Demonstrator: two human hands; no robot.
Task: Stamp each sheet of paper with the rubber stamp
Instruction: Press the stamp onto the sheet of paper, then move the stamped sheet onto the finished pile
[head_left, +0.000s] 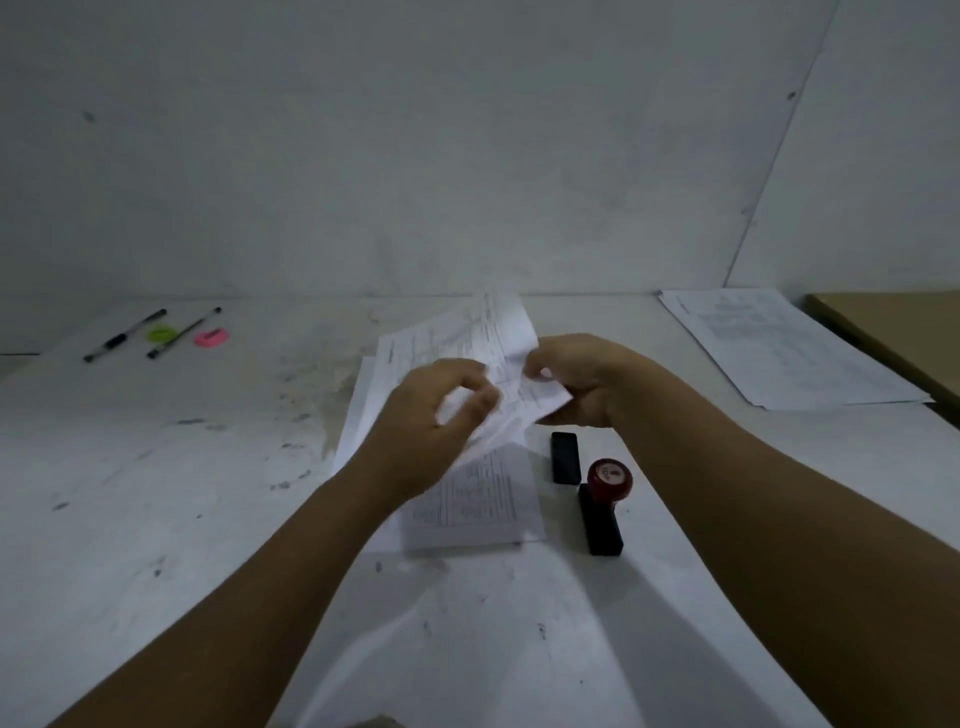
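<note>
Both hands meet over the middle of the table (156, 519), pinching one printed sheet (488, 332) that lifts and curls away toward 12 o'clock. The left hand (436, 415) has thumb and fingers closed on the sheet's near edge; the right hand (582, 379) is curled shut on its right side, with the paper crumpling between them. Motion blur smears the fingertips, so exactly where each one presses cannot be made out. Under the hands lies a pile of papers (467, 509), partly hidden by the left wrist. The rubber stamp (605, 499) stands untouched at 4 o'clock from the pile, with a small black cap (565, 457) just beyond it. A second stack of sheets (779, 353) sits at 2 o'clock, and pens (156, 332) at 10 o'clock. Print on every page is too dim to read.
</note>
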